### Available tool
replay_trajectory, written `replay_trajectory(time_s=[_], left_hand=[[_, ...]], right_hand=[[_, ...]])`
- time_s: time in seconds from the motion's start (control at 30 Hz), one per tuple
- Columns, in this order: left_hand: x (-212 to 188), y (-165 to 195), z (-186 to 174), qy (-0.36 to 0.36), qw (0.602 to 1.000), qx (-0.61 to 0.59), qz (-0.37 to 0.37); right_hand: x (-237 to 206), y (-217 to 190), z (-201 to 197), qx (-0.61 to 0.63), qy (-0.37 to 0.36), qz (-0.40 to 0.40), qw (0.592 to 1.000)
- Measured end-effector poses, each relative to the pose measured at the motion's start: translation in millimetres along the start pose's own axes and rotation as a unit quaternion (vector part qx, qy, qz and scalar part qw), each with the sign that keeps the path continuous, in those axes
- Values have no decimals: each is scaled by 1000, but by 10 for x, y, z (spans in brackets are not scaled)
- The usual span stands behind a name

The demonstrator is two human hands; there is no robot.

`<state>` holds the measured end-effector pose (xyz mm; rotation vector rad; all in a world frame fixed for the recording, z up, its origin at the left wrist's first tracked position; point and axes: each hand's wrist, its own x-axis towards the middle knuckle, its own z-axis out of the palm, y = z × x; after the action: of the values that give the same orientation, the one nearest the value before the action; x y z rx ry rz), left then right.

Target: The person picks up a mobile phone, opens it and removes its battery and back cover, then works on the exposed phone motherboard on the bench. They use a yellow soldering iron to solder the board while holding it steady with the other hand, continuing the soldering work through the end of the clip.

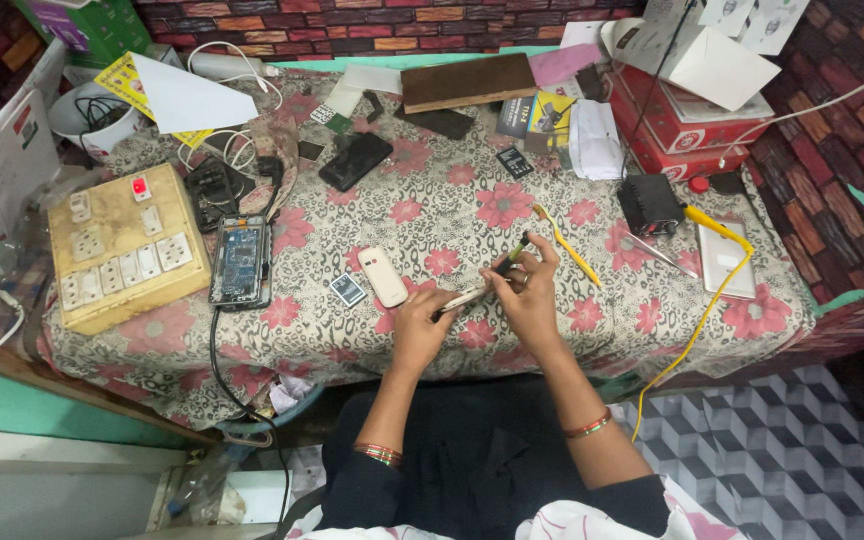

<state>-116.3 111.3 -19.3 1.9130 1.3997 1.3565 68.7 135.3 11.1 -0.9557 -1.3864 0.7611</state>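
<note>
Near the worktop's (252,345) left edge stands a cream wooden switchboard box (122,255), with an opened blue-boarded phone (240,260) just beside it. Toward the front edge lies a small white bar phone (382,276). The left hand (420,325) has its fingers clenched on a slim pale phone panel (464,297), long axis running left to right, raised above the front middle. The right hand (530,290) grasps a dark-handled tool (510,257), its tip meeting the panel. A yellow-handled tool (567,246) lies just right.
</note>
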Motion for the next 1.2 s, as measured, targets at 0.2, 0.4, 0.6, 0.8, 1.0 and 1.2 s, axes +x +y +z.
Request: replay_trajectory(time_s=[0.2, 0.4, 0.6, 0.8, 1.0, 1.2], left_hand=[[-6, -7, 11, -1, 1000, -1, -10], [3, 13, -5, 4, 1000, 1, 8], [15, 98, -33, 9, 1000, 8, 15], [51, 155, -99, -29, 999, -10, -25], [181, 5, -55, -99, 989, -47, -99], [253, -98, -34, -122, 989, -4, -81]], right_hand=[[-11, 51, 52, 23, -12, -11, 1000], [-10, 24, 53, 22, -24, 14, 999], [28, -26, -91, -84, -128, 19, 988], [17, -1, -90, -118, -130, -36, 984], [43, -32, -64, -50, -118, 19, 992], [54, -88, -53, -80, -113, 37, 990]])
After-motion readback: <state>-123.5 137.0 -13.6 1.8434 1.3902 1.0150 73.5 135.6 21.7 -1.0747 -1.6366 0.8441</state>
